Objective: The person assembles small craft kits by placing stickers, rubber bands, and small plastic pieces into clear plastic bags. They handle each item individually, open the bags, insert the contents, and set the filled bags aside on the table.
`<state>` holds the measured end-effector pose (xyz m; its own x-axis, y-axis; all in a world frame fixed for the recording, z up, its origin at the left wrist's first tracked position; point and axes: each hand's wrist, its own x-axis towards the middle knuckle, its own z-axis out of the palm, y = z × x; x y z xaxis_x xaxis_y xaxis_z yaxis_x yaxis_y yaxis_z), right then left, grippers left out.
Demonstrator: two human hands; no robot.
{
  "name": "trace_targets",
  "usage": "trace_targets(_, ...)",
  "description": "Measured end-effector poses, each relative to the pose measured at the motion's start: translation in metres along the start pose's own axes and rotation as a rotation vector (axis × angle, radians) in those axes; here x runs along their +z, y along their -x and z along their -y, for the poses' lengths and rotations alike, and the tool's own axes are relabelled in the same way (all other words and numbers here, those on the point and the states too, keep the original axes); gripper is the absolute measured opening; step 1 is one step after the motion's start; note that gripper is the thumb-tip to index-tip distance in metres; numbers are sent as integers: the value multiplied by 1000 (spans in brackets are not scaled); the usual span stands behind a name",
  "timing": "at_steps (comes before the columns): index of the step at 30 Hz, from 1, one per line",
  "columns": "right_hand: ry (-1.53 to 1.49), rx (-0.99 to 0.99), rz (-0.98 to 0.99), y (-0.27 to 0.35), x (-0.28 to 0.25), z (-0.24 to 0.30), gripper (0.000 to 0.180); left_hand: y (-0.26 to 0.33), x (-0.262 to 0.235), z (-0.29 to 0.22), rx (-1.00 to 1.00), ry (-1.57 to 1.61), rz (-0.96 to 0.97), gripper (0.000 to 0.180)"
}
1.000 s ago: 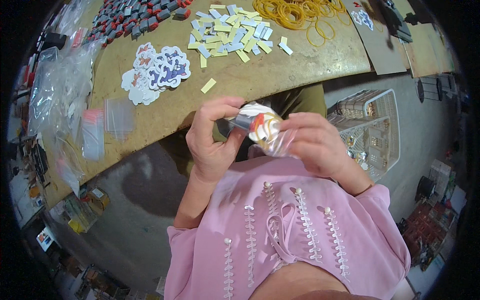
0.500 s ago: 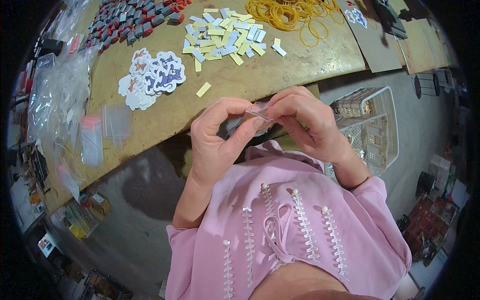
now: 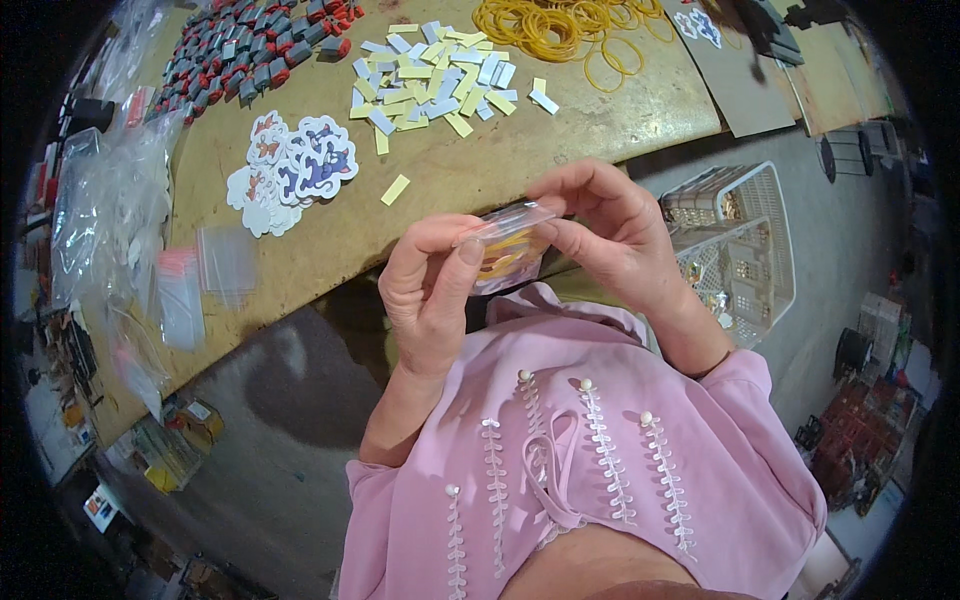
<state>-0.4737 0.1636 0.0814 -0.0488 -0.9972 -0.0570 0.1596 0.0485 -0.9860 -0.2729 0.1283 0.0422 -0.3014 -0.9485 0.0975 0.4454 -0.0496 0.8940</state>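
Pose: both forearms rise from the lower edge, hands meeting just off the table [image 3: 300, 270] edge, above the pink blouse [image 3: 600, 450] | left hand [image 3: 430, 290]: fingers curled, thumb pinching the small clear bag [image 3: 508, 245] | right hand [image 3: 610, 230]: fingertips closed on the bag's top edge | bag: held between both hands, orange pieces inside | nearby: sticker pile [image 3: 290, 165], paper strips [image 3: 430, 75], white basket [image 3: 740, 250].

Left hand [image 3: 430, 290], right hand [image 3: 610, 225] pinch small clear bag [image 3: 508, 250]; stickers [image 3: 290, 170] on table [image 3: 330, 240].

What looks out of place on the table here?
One yellow paper strip lies alone, apart from the strip pile. A few rubber bands stray from their heap. Otherwise nothing stands out.
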Motion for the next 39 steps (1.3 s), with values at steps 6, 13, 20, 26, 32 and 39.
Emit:
trace_targets(6, -222, 159, 52, -1, -9, -5, 12, 2, 1, 2, 4, -29, -3, 6)
trace_targets(13, -158, 172, -16, 0, -4, -2, 12, -7, -3, -3, 9, -238, 30, 12)
trace_targets(20, -199, 133, -12, 0, -8, -12, 12, -6, 0, -5, 64, -318, 26, 13)
trace_targets(26, 378, -135, -80, 4, 9, -10, 12, -15, 3, 0, 117, -613, 76, 15)
trace_targets(32, 418, -37, -23, 6, 7, -2, 9, -24, 12, -10, 236, -823, 123, 16)
trace_targets(39, 287, -44, -135, 12, -30, -10, 10, -9, 3, -15, 145, -770, 215, 15)
